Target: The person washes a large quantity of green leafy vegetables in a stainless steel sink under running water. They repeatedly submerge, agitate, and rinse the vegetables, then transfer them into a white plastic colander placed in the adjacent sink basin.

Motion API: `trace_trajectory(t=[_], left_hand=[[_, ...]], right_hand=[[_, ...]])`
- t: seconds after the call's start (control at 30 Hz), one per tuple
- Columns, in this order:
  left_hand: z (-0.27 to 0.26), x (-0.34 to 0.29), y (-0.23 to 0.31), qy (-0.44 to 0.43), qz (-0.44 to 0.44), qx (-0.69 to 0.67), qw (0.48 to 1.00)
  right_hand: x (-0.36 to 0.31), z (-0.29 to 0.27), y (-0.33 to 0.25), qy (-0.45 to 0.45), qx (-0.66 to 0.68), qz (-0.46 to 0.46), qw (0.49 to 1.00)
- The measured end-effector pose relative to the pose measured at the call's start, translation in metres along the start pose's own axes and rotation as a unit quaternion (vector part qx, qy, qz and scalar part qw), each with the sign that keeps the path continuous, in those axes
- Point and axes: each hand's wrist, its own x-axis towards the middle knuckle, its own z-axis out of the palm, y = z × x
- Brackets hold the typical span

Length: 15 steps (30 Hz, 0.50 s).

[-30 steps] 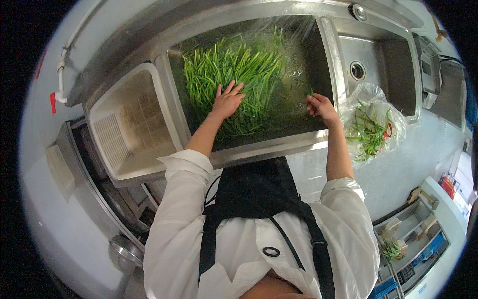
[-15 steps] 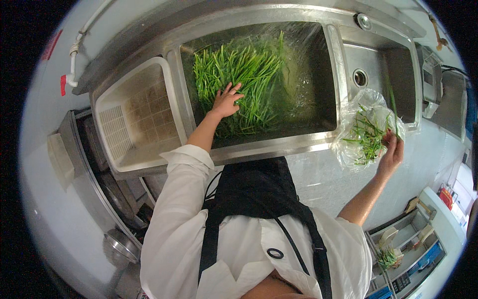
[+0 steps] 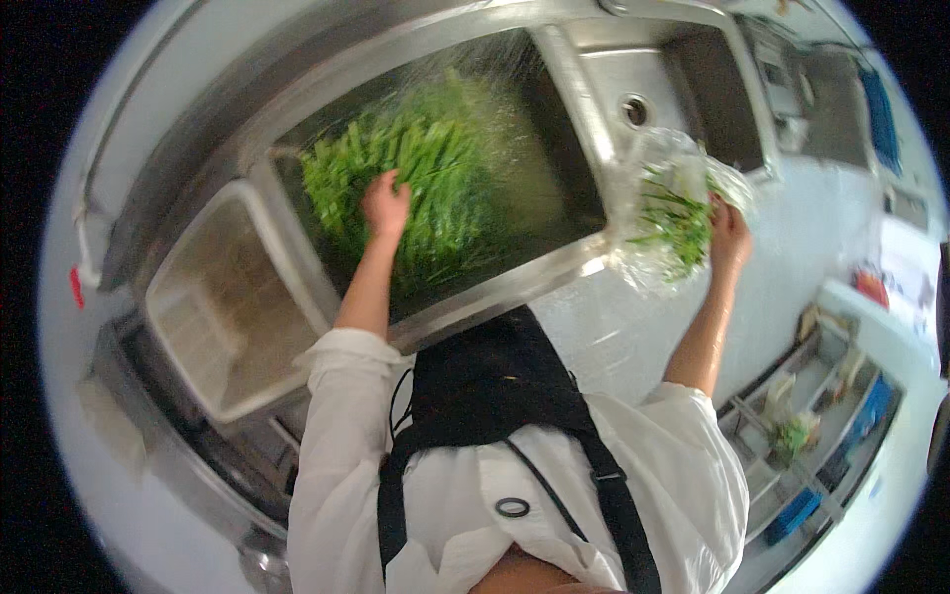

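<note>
Head view: left hand (image 3: 384, 208) is resting over greens (image 3: 442, 178) in the sink (image 3: 579, 109), right hand (image 3: 730, 238) is hovering at the plastic bag (image 3: 658, 151) of loose stems (image 3: 671, 220), blur hiding whether either's gripping; probably sorting, next move calling for dropping any held bits cleanly inside.

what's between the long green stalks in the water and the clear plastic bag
In the head view, murky water and the grey metal divider separate the long green stalks from the clear plastic bag.
</note>
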Motion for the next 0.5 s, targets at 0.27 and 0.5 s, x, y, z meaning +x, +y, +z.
trace_trajectory(t=[0.27,0.5], left_hand=[[0.024,-0.002,-0.031,-0.070,-0.028,0.038,0.996],[0.025,-0.013,-0.016,-0.119,-0.016,0.046,0.992]], right_hand=[[-0.034,0.010,-0.031,-0.035,0.375,0.074,0.924],[-0.052,0.041,-0.064,-0.007,0.332,-0.057,0.942]])
